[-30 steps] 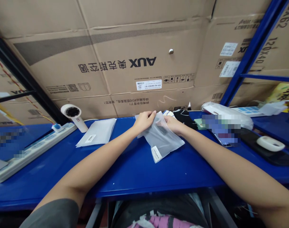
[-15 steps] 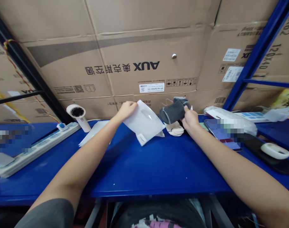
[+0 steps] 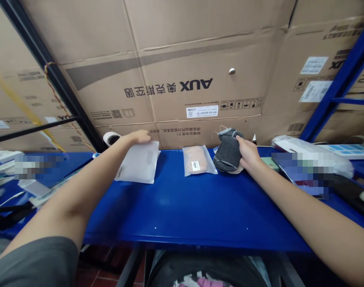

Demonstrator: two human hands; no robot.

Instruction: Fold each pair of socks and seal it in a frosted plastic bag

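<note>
At the left-centre of the head view, my left hand (image 3: 141, 136) is closed on the top edge of a frosted white plastic bag (image 3: 140, 163). My right hand (image 3: 250, 154) grips a folded pair of dark grey ribbed socks (image 3: 229, 152), with light edging and a thin loop of string at the top. Part of a pale cloth item (image 3: 237, 170) shows under the socks. Between my hands, a smaller frosted packet (image 3: 185, 159) lies flat, holding something pinkish and bearing a white barcode label (image 3: 195, 166).
All this is on a blue tabletop (image 3: 182, 207) backed by a large cardboard box (image 3: 170, 40). A white scanner-like device (image 3: 111, 138) stands behind my left arm. To the right are a phone (image 3: 295, 175) and a plastic-wrapped white item (image 3: 313, 153). Power strips and cables lie left.
My left hand has carried the frosted bag leftward, and the pinkish packet now shows in the middle. The grey socks have come down and tilted more upright in my right hand. The view has shifted left.
</note>
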